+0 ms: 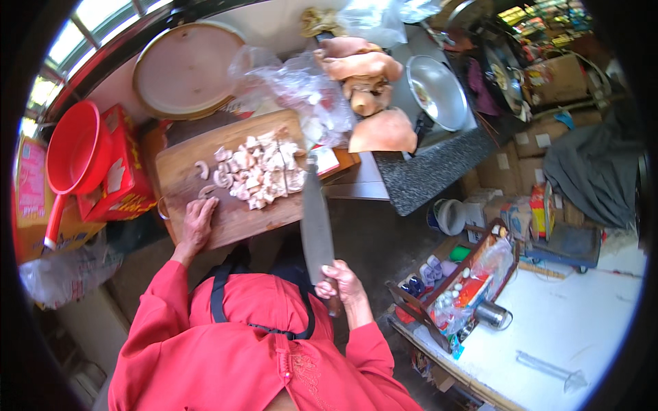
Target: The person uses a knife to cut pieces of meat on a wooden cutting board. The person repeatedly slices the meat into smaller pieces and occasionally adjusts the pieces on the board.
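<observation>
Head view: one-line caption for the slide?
Left hand on a board bearing cut meat, right hand gripping a knife by its handle.

Covered grip, cropped edges, blurred far corner.
The right hand (343, 284) covers most of the brown handle (335, 307) of the long grey metal knife (317, 226); whether the left hand (197, 224) touches the nearest curved pale slice (205, 191) cannot be told. Crumpled clear plastic bags (308, 89) hide the right edge of the large round tan tray (181, 72). Contents of the shiny silver metal bowl (452, 103) look too small to identify. Upper-right clutter (548, 24) blurs into the dark rim; the lower edge crops the red cloth jacket (226, 370).
</observation>
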Available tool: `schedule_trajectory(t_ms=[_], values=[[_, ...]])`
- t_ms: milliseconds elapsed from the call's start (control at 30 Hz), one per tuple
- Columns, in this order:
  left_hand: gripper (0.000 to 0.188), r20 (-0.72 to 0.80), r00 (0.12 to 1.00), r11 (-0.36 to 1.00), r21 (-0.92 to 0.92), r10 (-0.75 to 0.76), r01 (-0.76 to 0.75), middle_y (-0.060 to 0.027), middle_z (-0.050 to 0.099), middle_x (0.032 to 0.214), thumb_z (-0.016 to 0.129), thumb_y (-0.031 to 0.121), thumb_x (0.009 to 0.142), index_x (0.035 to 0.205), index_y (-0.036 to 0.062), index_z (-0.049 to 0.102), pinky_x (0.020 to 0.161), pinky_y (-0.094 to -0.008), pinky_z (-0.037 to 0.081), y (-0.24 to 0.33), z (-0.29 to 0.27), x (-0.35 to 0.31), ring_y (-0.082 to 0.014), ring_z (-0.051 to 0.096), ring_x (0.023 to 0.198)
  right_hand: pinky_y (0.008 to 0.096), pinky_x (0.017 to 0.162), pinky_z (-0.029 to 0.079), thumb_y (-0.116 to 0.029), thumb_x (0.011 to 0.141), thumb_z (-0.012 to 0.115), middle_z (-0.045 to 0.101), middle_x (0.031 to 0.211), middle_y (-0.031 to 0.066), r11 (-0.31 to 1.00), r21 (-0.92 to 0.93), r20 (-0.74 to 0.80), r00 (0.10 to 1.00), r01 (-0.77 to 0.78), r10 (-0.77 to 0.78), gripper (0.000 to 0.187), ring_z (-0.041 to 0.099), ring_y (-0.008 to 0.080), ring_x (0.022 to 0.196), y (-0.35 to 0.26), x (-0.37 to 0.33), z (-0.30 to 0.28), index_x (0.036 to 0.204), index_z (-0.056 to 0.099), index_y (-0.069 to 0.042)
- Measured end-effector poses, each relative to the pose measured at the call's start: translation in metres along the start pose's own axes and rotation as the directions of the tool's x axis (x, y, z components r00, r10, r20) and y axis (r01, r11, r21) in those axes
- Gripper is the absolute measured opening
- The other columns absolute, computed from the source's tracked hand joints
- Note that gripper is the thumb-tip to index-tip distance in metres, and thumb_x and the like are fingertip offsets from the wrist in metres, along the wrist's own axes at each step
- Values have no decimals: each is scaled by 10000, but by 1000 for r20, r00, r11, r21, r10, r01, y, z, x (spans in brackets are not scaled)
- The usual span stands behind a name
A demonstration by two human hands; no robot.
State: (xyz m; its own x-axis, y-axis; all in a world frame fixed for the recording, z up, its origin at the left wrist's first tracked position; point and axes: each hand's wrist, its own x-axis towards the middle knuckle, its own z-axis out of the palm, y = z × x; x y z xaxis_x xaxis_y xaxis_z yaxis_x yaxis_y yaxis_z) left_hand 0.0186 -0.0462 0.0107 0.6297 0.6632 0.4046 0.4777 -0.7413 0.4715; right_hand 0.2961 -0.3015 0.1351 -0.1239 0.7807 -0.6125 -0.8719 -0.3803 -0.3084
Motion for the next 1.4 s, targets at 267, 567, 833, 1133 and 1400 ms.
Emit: schedule_trajectory(t_ms=[267, 567, 833, 1133, 1400], values=[[265, 17, 1000, 999, 37, 0, -1, -132, 597, 1002, 613, 28, 846, 1110, 52, 614, 809, -395, 471, -1, 4, -1, -316, 547, 918, 258, 432, 403, -134, 819, 589, 513, 579, 57, 709, -585, -422, 599, 394, -680, 93, 486, 129, 469, -99, -95, -15, 803, 569, -45], [265, 12, 1000, 998, 63, -23, 22, -125, 592, 1014, 609, 34, 856, 1120, 56, 600, 811, -393, 465, 2, 3, 0, -310, 540, 925, 507, 639, 488, -196, 811, 498, 616, 771, 274, -39, -768, -140, 227, -640, -964, 249, 617, 438, 744, -213, -87, -48, 857, 595, 29], [267, 11, 999, 997, 60, -44, 43, -126, 593, 1031, 609, 30, 858, 1124, 55, 602, 821, -396, 463, 2, 4, 0, -315, 535, 933, 442, 611, 544, -144, 844, 511, 627, 783, 188, -303, -424, 72, 301, -854, -951, 139, 662, 351, 705, -231, -75, -68, 804, 586, -34], [262, 22, 999, 999, 20, -39, 38, -136, 595, 1037, 606, 19, 855, 1116, 37, 600, 828, -398, 463, 4, 0, 2, -324, 538, 936, 407, 573, 552, -125, 755, 612, 620, 765, 176, -430, -183, 150, 407, -884, -901, 111, 673, 324, 649, -248, -84, -63, 778, 596, -17], [366, -69, 996, 996, -66, -62, 57, -181, 573, 1151, 637, -4, 812, 1171, 10, 568, 902, -400, 468, 5, -5, 0, -342, 555, 1051, 440, 670, 534, -195, 820, 577, 649, 837, 174, -166, -650, -207, 382, -742, -900, 189, 663, 325, 763, -238, -111, -51, 860, 631, -18]])
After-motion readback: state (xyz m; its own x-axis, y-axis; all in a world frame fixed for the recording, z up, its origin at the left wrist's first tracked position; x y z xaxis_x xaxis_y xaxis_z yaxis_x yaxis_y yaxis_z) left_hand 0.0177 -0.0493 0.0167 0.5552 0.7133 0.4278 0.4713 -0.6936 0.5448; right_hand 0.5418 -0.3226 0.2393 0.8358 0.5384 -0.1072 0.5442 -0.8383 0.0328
